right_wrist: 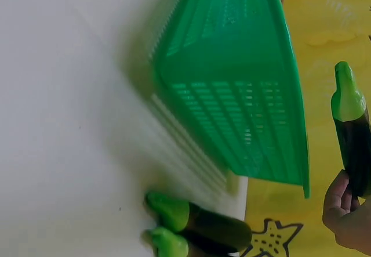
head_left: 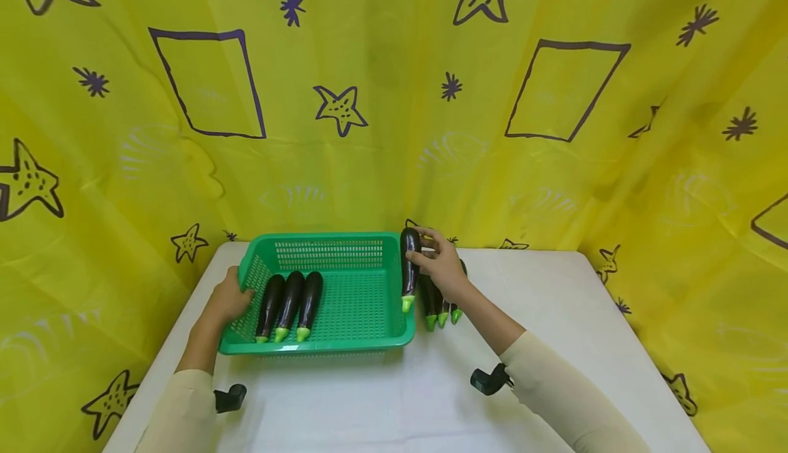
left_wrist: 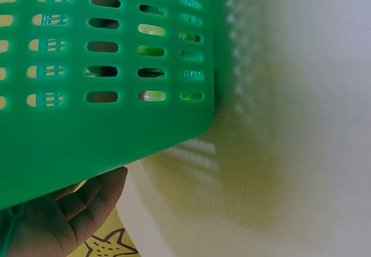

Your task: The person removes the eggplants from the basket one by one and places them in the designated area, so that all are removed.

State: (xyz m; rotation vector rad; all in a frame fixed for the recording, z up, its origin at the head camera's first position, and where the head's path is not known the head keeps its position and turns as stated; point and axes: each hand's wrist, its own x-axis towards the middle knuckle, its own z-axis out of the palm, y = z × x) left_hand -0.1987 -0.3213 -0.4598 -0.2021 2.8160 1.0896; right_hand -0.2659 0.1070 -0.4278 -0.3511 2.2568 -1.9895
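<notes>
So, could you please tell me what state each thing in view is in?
Green basket: upright, partly filled.
Three eggplants in the basket: lying side by side.
Held eggplant: raised near the basket's right rim.
Other eggplants: lying on the white table, partly hidden.
Left grip: holding the basket's left side.
Right grip: holding one eggplant.
Yellow curtain: hanging, creased.

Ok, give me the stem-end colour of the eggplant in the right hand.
The stem end is bright green; it shows best in the right wrist view.
</notes>
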